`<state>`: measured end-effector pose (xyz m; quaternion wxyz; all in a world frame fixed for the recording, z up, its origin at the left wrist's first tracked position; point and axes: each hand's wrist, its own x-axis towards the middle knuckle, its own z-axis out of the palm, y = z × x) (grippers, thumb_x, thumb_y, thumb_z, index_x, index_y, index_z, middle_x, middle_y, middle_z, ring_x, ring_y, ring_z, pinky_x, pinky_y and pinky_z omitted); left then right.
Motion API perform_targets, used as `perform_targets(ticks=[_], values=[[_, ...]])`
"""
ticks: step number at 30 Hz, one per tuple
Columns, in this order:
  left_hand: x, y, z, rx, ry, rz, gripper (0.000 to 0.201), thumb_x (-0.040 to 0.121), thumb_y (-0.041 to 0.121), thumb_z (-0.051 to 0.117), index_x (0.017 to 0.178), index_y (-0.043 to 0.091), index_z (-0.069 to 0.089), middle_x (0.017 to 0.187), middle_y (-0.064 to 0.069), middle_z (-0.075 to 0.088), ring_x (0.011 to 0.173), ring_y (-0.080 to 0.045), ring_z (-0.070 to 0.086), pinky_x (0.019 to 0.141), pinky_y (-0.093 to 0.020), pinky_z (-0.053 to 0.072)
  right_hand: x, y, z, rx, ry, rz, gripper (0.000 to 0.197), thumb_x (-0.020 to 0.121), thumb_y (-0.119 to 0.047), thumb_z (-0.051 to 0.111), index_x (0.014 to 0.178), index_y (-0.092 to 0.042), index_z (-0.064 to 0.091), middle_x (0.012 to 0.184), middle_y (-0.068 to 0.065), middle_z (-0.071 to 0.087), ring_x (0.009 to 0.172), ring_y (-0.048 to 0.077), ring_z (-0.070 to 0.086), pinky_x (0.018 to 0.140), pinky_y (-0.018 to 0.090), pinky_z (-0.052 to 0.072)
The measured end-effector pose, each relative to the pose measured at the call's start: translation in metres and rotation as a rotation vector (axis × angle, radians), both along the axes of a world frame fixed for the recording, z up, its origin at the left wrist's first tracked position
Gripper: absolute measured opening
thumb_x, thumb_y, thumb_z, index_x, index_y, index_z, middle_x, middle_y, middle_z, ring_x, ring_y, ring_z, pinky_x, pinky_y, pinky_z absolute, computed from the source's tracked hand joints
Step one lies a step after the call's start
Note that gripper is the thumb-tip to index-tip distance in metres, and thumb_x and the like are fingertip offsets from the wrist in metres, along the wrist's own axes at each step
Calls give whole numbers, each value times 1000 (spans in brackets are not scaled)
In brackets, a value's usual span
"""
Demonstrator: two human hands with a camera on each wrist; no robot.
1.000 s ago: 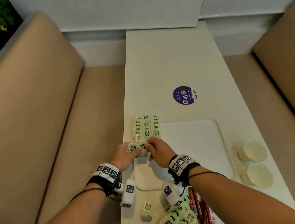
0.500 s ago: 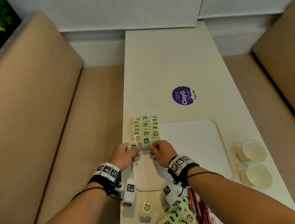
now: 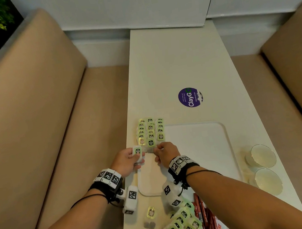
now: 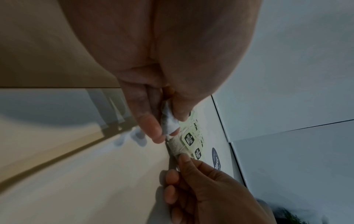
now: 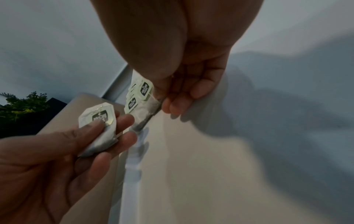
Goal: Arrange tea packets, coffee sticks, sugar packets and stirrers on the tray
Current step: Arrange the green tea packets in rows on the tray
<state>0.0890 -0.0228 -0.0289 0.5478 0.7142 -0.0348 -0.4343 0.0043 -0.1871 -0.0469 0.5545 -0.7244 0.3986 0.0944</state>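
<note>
The left hand [image 3: 126,161] pinches one tea bag [image 5: 99,125] between thumb and fingers, just beside the tray's [image 3: 208,145] left edge. The right hand [image 3: 166,154] curls its fingertips on another bag [image 5: 145,112], at the near end of the rows [image 3: 150,131] on the tray's far left corner. More bags [image 3: 181,224] lie in a pile near the person.

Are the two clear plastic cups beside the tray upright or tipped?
Tipped: both clear plastic cups lie on their sides, round mouths facing the camera.

Coffee sticks [image 3: 206,221] — cut off by bottom edge.
</note>
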Motion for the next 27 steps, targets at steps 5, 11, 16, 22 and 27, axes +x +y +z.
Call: perform_targets(ticks=[5, 11, 16, 22, 27], values=[[-2, -2, 0, 5, 1, 20, 14, 102, 8, 54, 109, 7, 66, 107, -13, 75, 84, -21, 74, 61, -23, 56, 2, -1, -1, -26, 18, 14, 23, 100, -30, 60, 87, -12, 65, 69, 8, 75, 55, 20, 67, 72, 42, 63], [0, -2, -4, 20, -40, 1, 13, 99, 9, 61, 107, 3, 69, 95, -12, 77, 72, -15, 68, 60, -20, 53, 0, 1, 7, 47, 7, -101, 25, 94, -27, 70, 82, -10, 56, 70, 12, 70, 53, 22, 62, 62, 39, 62], [-1, -4, -6, -24, -5, 29, 10, 97, 5, 62, 101, 7, 71, 92, -10, 72, 76, -17, 68, 69, -22, 58, -13, 0, 16, -12, -39, -7, 33, 94, -42, 66, 91, -15, 48, 83, 6, 69, 41, 14, 62, 41, 19, 45], [-7, -14, 3, -99, 0, -49, 15, 95, 8, 66, 109, 12, 71, 93, -2, 75, 85, -12, 71, 71, -24, 58, -21, -1, 22, 3, -219, 209, 27, 99, -45, 60, 99, -18, 64, 77, -3, 67, 54, 10, 64, 61, 28, 52], [-11, -21, 3, -62, -39, -65, 18, 91, 5, 70, 107, 12, 70, 92, -6, 75, 82, -15, 71, 66, -22, 56, -22, -6, 21, -28, -259, 185, 19, 99, -29, 64, 83, -20, 63, 69, -8, 63, 52, 9, 61, 60, 25, 48]])
